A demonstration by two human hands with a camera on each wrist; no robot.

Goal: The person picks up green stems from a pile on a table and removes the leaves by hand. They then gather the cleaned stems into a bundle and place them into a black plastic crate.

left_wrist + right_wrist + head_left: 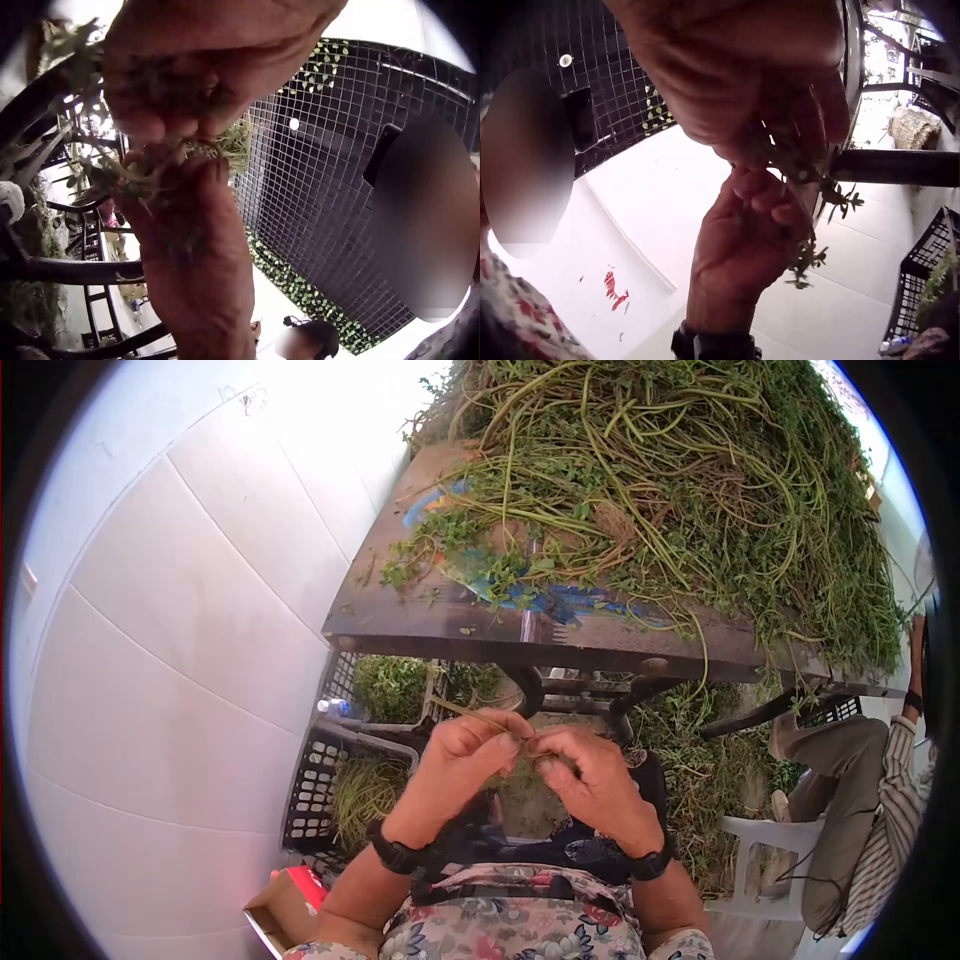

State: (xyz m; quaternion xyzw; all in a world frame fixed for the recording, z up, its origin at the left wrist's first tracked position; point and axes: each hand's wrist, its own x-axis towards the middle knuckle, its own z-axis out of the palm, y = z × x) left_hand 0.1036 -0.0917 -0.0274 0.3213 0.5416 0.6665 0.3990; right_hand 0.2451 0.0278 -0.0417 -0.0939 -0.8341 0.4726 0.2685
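Observation:
Both hands meet in front of the body, fingertips close together. My left hand (450, 760) grips a leafy green stem (458, 708), whose pale end sticks out past the fingers to the upper left. Thumb and fingers of my right hand (595, 785) pinch the same stem beside the left fingertips. In the right wrist view, small leaves (810, 259) hang beside the hands. Blurred sprigs (112, 176) show by the fingers in the left wrist view. Above the hands in the head view, a large heap of stemmy greens (680, 490) covers much of the wooden table (400, 600).
Black plastic crates (310, 785) stand at the left, with greens inside. A cardboard box (285, 910) sits at lower left, near a white wall (180, 690). More greens (700, 790) lie on the floor at the right, near a white plastic chair (750, 860) and a seated person (850, 800).

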